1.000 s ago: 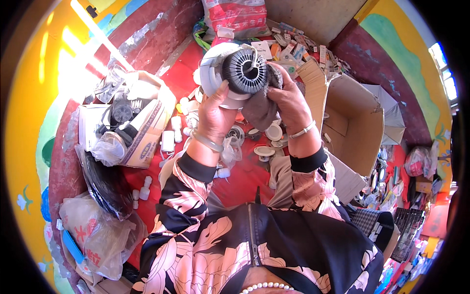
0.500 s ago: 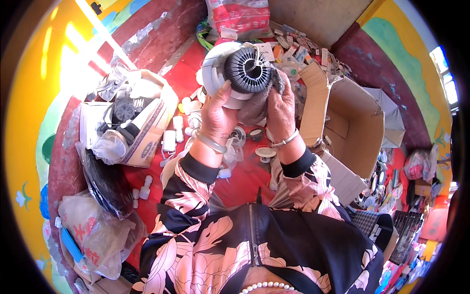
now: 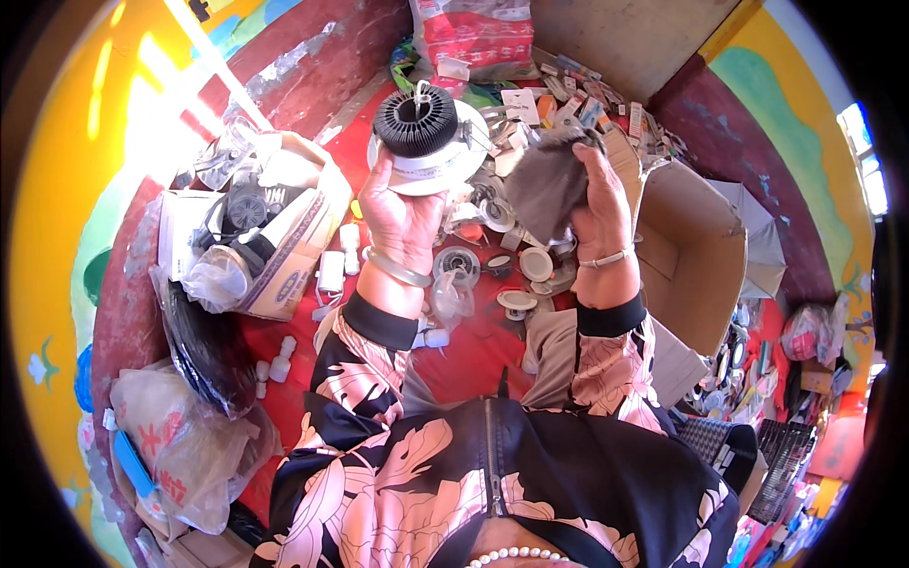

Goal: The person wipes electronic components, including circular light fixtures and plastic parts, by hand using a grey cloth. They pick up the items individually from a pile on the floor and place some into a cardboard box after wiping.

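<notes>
A round white downlight with a black finned heat sink on its back rests in my left hand. The fingers are closed around its lower rim, and a pale wire loops up from the heat sink's centre. My right hand grips a grey-brown cloth, which hangs to the left of the fingers. Lamp and cloth are apart from each other. Below and between my hands, several more small round lights and a clear plastic bag lie on the red floor covering.
An open cardboard box stands at the right. On the left, another carton is filled with lamp parts. Small packets are heaped at the back beside a red-and-white sack. White plastic bags sit at lower left.
My hands have moved apart. The lamp has shifted left and tilted, showing more of its white rim, while my right hand has drawn the cloth off it to the right.
</notes>
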{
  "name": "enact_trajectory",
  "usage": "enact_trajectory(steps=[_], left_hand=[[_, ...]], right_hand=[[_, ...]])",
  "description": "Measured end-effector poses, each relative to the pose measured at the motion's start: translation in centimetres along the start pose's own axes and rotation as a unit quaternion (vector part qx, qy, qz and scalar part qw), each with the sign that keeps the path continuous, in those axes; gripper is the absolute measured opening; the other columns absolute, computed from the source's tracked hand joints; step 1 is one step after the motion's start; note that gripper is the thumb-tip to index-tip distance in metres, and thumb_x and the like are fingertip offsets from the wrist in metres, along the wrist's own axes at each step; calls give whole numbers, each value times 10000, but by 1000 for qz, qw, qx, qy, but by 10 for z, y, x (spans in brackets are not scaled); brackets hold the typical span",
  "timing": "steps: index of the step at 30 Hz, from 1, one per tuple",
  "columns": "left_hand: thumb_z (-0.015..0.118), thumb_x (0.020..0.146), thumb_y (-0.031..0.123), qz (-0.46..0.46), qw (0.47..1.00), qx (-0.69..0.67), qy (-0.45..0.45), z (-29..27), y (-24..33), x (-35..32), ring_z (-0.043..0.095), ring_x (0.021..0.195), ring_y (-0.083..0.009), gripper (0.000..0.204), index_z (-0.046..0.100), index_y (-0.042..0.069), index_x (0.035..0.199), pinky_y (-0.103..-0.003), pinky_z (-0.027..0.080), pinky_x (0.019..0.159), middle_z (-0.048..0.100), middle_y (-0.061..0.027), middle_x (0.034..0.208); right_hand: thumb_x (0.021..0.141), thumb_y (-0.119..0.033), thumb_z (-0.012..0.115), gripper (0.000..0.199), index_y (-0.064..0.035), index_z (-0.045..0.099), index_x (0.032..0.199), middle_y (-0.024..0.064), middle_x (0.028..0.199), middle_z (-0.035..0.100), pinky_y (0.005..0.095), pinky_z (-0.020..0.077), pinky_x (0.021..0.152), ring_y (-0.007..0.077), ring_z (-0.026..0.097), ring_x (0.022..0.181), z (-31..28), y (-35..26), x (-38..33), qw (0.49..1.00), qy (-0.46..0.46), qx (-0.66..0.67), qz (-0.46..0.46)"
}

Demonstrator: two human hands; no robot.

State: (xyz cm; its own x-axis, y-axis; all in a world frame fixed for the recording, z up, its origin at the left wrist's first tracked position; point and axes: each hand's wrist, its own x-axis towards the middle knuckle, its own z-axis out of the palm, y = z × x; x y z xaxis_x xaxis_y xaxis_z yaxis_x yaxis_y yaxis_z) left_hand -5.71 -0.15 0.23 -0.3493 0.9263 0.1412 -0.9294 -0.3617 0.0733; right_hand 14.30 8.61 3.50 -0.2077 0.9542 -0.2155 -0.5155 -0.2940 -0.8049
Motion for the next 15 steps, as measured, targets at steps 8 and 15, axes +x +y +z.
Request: enact_trajectory(steps=[8,15], left_hand=[[528,878,220,-48,997,48,-24,9,-24,-8,444,1237,-314,500,414,25,1324,-498,293,1076,476,-142,1327],[565,861,217,-42,998,37,-6,14,-17,-11,443,1234,-329,522,415,22,1322,-501,297,1076,477,-151,1323]], right_hand=[[836,107,457,466,-50,483,1274,27,1116,569,259,391,956,118,511,1063,29,18,-21,934,-146,-193,-261],[796,118,452,442,-45,525,1200,55,1082,600,253,426,906,148,570,1004,26,8,-29,922,-227,-243,-198]])
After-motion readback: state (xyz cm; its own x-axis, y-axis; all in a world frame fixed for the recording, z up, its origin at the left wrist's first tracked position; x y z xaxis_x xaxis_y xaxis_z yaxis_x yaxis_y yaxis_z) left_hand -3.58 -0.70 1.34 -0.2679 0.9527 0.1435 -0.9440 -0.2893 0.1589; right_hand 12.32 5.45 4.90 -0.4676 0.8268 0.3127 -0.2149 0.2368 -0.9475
